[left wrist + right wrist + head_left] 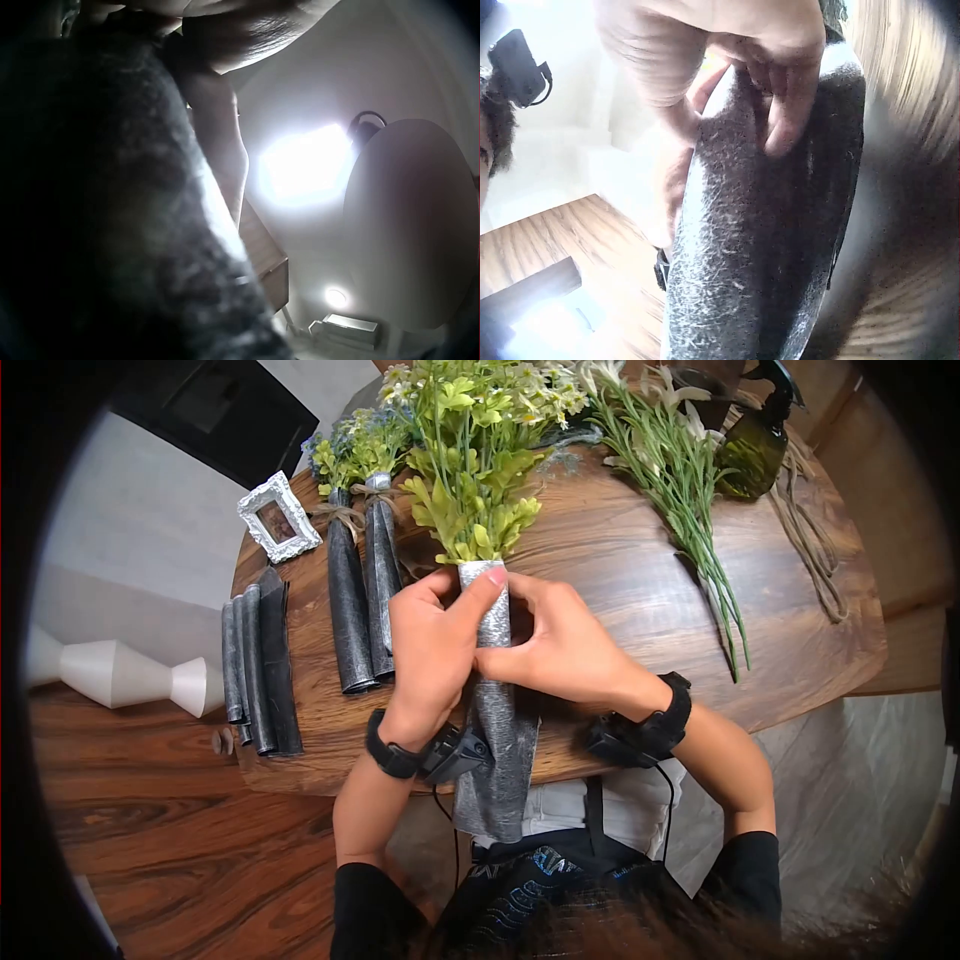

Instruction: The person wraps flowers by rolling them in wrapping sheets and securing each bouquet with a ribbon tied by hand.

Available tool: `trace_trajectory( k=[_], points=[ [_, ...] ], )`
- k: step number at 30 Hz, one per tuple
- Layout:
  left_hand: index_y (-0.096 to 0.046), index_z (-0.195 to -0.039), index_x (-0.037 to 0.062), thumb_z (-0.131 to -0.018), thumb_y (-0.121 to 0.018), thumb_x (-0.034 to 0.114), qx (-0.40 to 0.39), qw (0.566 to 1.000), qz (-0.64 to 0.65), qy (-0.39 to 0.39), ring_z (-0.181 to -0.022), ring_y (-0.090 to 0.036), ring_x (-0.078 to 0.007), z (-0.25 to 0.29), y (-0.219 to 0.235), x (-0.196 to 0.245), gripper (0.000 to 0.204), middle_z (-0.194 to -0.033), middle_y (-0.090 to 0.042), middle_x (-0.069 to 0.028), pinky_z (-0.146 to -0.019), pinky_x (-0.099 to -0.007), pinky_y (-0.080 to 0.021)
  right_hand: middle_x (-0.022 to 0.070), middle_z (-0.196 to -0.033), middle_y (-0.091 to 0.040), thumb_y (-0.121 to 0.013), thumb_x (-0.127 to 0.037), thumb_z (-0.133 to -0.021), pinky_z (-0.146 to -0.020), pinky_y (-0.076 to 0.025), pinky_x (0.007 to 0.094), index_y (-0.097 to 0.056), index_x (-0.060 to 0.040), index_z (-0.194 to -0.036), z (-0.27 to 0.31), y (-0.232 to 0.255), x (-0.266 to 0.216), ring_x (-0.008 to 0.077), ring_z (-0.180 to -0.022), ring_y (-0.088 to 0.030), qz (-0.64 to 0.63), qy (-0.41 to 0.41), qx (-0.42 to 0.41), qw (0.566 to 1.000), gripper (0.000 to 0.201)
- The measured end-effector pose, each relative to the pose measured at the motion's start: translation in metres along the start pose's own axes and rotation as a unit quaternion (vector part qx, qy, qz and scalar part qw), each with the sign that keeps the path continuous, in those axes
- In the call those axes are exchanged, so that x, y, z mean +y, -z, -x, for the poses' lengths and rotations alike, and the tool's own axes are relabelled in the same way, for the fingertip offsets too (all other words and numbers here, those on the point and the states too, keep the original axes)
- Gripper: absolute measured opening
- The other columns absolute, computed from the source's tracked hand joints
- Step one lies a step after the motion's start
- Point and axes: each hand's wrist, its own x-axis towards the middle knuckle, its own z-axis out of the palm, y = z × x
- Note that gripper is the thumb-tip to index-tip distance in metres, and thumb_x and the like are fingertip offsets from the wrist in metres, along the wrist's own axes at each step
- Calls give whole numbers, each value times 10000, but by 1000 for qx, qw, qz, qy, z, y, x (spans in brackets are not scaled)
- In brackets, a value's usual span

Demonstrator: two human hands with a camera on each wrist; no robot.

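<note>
A leafy bunch of yellow-green foliage and small white flowers [472,475], its stems inside a crinkled silvery-grey sheet wrap [495,710], is held over the near edge of the glossy brown wooden table [620,610], its long axis running away from the person, blooms to the far side and wrap end towards the lap. The left hand [430,635] and the right hand [560,645] both grip the wrap below the leaves. Only the head view shows the blooms; the left wrist view alone catches the glaring white ceiling light [307,165], the right wrist view the wrap's long rounded fold close up.
</note>
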Motion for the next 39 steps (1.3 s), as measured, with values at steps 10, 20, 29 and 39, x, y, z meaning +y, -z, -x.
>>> trace_trajectory(
  k=[10, 20, 29, 39],
  points=[
    [-602, -1027, -37, -916, -562, 176, -55, 968, 242, 37, -776, -640, -154, -24, 46, 7, 243, -902, -662, -92, -741, -276, -519, 67, -904, -589, -768, -154, -715, -662, -466, 252, -581, 11, -1122, -12, 12, 0, 127, -763, -566, 169, 217, 238, 931, 477],
    [-594, -1060, -20, -911, -578, 203, -9, 946, 321, 32, -827, -641, -148, -41, 78, 5, 268, -925, -660, -78, -775, -277, -520, 133, -643, -619, -674, -290, -845, -634, -468, 317, -650, 81, -838, -7, 21, -17, 151, -671, -591, 140, -118, -322, 929, 373],
    [-590, -1073, -22, -900, -589, 203, 26, 950, 312, 16, -814, -623, -168, -52, 99, 8, 284, -933, -646, -79, -765, -306, -521, -20, -787, -658, -635, -165, -899, -625, -450, 219, -680, 37, -939, -4, 32, -14, 31, -689, -546, -154, -115, -277, 941, 211],
    [-603, -991, -46, -912, -581, 192, -39, 976, 213, -1, -711, -624, -117, -40, 77, 8, 252, -852, -651, -75, -653, -249, -531, 15, -877, -653, -684, -157, -852, -610, -457, 219, -611, 31, -1092, -3, 22, -5, 48, -700, -546, -85, 0, -288, 954, 313]
  ],
)
